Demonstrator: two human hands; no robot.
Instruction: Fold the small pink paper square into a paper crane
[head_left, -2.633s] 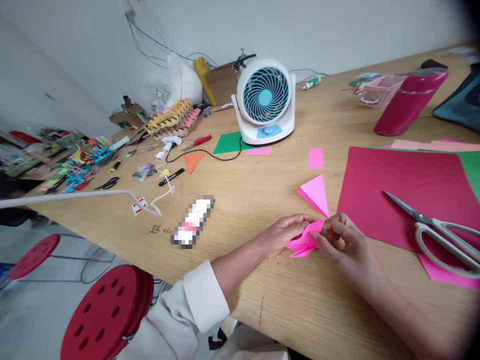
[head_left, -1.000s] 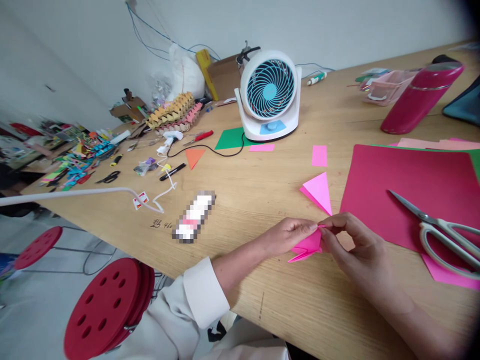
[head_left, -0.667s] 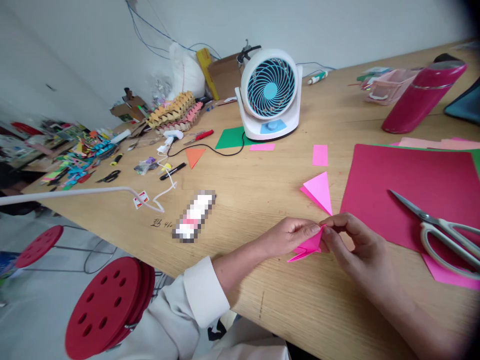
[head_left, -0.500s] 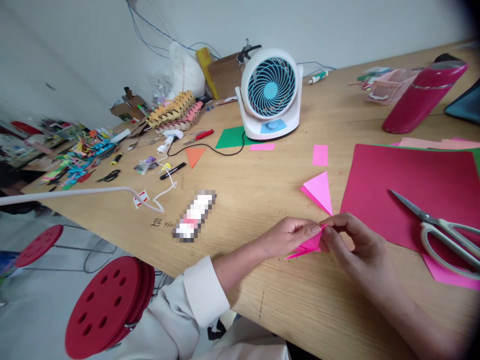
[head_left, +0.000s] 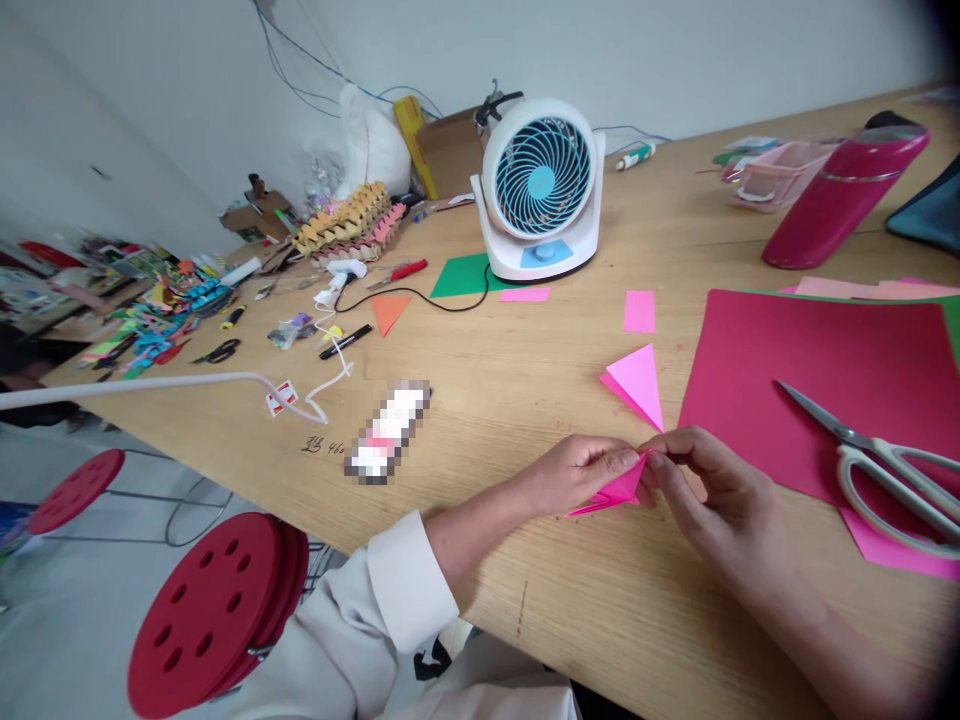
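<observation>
A piece of bright pink folded paper is held between my two hands, just over the front of the table. My left hand is closed on it, thumb on top. The fingertips of my right hand pinch its right-hand corner; part of the paper is hidden behind my fingers. Beyond my hands lies a lighter pink folded paper triangle. To the right, scissors with pale handles rest on a dark red sheet.
A white fan stands at the back, with a small pink paper rectangle in front. A magenta flask is at the right. A blurred-out phone-like object lies left of my hands. Red stools stand beside the table.
Almost nothing differs. Both hands keep hold of the pink folded paper in the same place, and the view has shifted very slightly.
</observation>
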